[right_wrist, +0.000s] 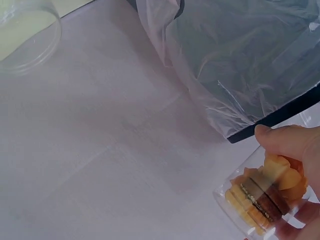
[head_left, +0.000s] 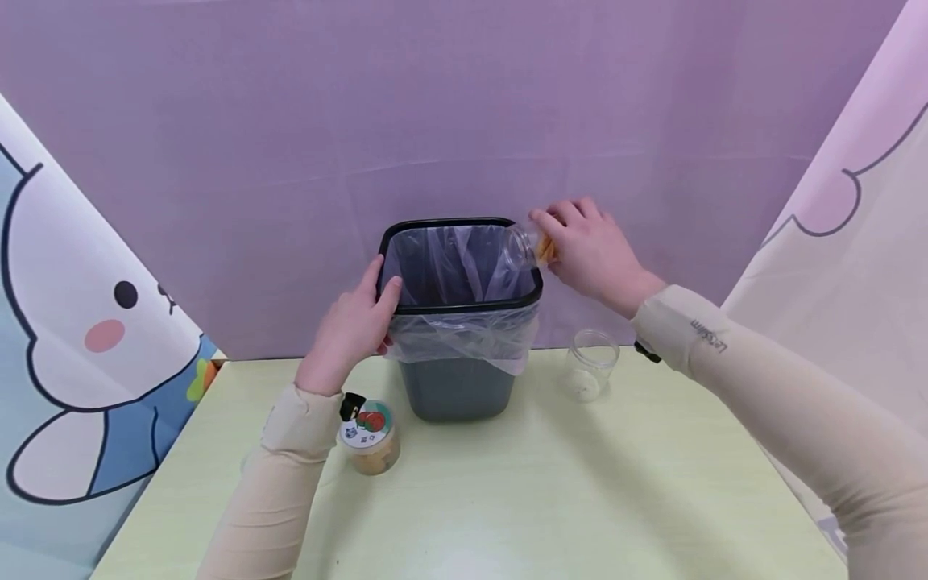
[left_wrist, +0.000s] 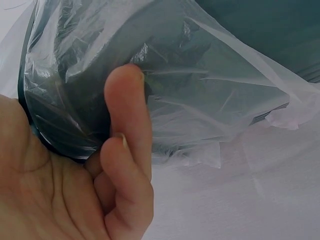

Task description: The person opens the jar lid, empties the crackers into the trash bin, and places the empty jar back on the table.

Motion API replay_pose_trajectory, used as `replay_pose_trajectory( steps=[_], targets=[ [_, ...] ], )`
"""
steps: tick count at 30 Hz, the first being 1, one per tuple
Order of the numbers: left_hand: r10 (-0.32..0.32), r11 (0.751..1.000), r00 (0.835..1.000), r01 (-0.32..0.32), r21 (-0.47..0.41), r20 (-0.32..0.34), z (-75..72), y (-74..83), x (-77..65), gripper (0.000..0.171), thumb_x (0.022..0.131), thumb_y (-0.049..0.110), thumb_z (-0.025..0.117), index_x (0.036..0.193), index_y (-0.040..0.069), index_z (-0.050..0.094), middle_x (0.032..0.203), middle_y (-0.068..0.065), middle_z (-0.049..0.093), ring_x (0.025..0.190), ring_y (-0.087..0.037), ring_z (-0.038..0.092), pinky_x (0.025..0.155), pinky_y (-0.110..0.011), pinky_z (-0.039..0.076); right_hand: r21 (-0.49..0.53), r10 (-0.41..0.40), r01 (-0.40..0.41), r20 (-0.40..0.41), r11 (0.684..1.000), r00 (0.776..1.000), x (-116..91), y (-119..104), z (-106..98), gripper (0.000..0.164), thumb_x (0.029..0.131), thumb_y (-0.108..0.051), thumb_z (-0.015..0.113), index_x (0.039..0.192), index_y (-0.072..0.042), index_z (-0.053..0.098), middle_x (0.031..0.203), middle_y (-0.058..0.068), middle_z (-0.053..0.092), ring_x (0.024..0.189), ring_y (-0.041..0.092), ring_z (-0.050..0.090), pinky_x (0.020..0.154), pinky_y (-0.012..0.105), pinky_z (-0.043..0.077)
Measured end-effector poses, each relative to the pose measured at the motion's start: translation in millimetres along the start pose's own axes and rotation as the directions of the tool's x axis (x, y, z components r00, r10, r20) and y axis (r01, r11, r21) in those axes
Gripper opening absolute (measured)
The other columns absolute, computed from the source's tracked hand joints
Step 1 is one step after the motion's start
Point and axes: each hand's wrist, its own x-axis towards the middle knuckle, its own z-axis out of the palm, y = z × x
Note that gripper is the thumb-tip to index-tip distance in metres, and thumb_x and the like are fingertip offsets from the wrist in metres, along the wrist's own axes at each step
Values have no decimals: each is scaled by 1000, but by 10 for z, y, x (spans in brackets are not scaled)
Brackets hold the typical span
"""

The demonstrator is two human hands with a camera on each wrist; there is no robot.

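A grey trash bin [head_left: 455, 391] with a black rim and a clear plastic liner [head_left: 464, 334] stands upright on the table. My left hand [head_left: 353, 326] grips its left rim, thumb on the inner side and fingers along the outside over the liner. In my right hand [head_left: 598, 250] is a clear plastic jar [head_left: 519, 246], tipped on its side with its mouth over the bin's right rim. Cookies [right_wrist: 265, 195], orange-yellow and dark brown, sit inside toward the jar's base. Part of the jar is hidden behind my fingers.
To the right of the bin, a clear open jar [head_left: 592, 366] stands on the pale yellow table [head_left: 507, 499]. A lidded jar [head_left: 371, 439] with a printed top is near my left wrist. A purple cloth [head_left: 326, 121] hangs right behind the bin.
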Motion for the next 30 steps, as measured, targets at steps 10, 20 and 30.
replay_pose_trajectory(
  steps=[10, 20, 30],
  targets=[
    [1, 1000, 1000, -1, -8, -17, 15, 9, 4, 76, 99, 69, 22, 161, 30, 6, 61, -4, 65, 52, -20, 65, 65, -42, 48, -129, -219, 196, -188, 972, 958, 0, -72, 46, 48, 83, -1, 70, 129, -9, 58, 119, 19, 59, 112, 42, 51, 86, 60, 46],
    [16, 999, 1000, -17, -31, -26, 53, 29, 12, 72, 101, 64, 26, 161, 29, 7, 60, -4, 65, 52, -23, 65, 66, -43, 48, -208, -312, 272, -193, 940, 930, -23, -137, 34, 42, 92, 4, 58, 132, -7, 58, 126, 21, 57, 120, 42, 48, 93, 60, 41],
    [9, 1000, 1000, -9, -27, -25, 41, 43, 0, 72, 101, 64, 25, 161, 29, 7, 60, -5, 64, 51, -22, 64, 65, -42, 48, -203, -307, 266, -208, 942, 929, -32, -141, 54, 44, 92, 6, 53, 134, -8, 58, 125, 19, 57, 121, 40, 47, 93, 58, 39]
  ],
)
